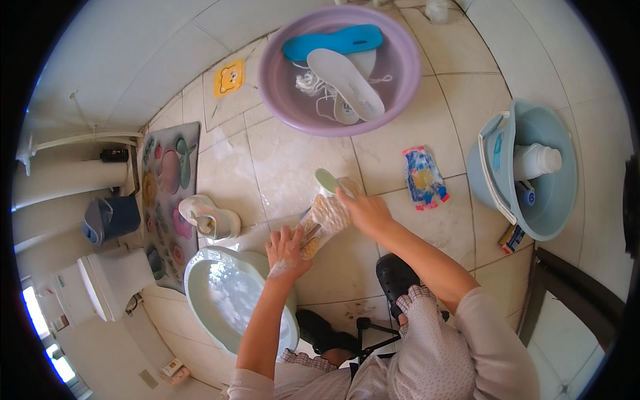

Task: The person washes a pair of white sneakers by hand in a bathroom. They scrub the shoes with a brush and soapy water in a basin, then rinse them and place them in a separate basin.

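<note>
A soapy shoe (320,227) with a tan, ridged sole turned upward lies in front of me, just above the tiled floor or on it; I cannot tell which. My left hand (287,252) grips its near end, with suds on the wrist. In my right hand (367,212) is a light green brush (326,180), held over the far part of the sole; its bristles are hidden. Left of the shoe stands a second, pale shoe (212,220), upright on the floor. Close by my left forearm sits a pale green basin (200,300) of sudsy water.
Beyond the shoe, a purple tub (270,100) holds white and blue insoles (340,42) and white laces (311,82). A detergent packet (424,177) lies to the right, near a blue bucket (482,170) with a white bottle (535,161). A patterned mat (170,200) and toilet (107,282) are left.
</note>
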A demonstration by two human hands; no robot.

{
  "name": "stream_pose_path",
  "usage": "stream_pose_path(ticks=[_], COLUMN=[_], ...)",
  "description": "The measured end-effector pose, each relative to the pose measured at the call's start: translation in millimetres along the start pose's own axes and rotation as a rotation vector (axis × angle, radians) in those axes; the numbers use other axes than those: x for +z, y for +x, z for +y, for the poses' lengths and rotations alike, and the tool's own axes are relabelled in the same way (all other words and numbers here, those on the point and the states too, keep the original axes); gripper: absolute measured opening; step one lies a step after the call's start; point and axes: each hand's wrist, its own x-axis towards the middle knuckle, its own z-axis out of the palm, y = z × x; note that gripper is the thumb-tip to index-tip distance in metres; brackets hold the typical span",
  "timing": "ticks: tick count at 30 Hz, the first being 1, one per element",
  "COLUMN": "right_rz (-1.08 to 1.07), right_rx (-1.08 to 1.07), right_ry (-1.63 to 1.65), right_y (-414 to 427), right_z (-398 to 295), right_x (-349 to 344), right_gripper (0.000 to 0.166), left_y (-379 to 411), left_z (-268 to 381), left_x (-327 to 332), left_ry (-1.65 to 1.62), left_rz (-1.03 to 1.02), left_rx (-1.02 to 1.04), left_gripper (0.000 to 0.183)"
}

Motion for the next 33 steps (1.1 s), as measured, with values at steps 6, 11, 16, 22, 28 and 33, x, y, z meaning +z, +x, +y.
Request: stream_pose_path(ticks=[6, 11, 16, 22, 28, 33], right_rz=[-0.158, 0.061, -0.059, -0.084, 0.044, -0.134], right_rx=[0.034, 0.056, 0.149, 0.184, 0.208, 0.22], right_ry=[0.0, 0.057, 0.098, 0.058, 0.025, 0.126], right_y=[-97.0, -15.1, -43.7, -66.9, -9.4, -104.0], right_z=[-16.4, 9.0, 10.6, 0.8, 38.8, 9.3], right_x=[-17.2, -3.1, 4.7, -10.7, 10.0, 4.7], right_gripper=[0.059, 0.058, 0.058, 0.056, 0.058, 0.052], left_y=[-6.2, 3.1, 0.5, -6.5, 3.4, -3.7], left_z=[-21.1, -6.7, -11.9, -18.0, -4.9, -11.3], left_x=[2.5, 6.3, 2.0, 12.4, 11.5, 4.4], left_ry=[0.025, 0.048, 0.032, 0.061, 0.088, 0.048], left_rz=[-0.029, -0.016, -0.044, 0.0, -0.011, -0.056], left_rx=[-0.06, -0.012, -0.048, -0.063, -0.053, -0.12], left_gripper=[0.083, 0.083, 0.084, 0.083, 0.082, 0.081])
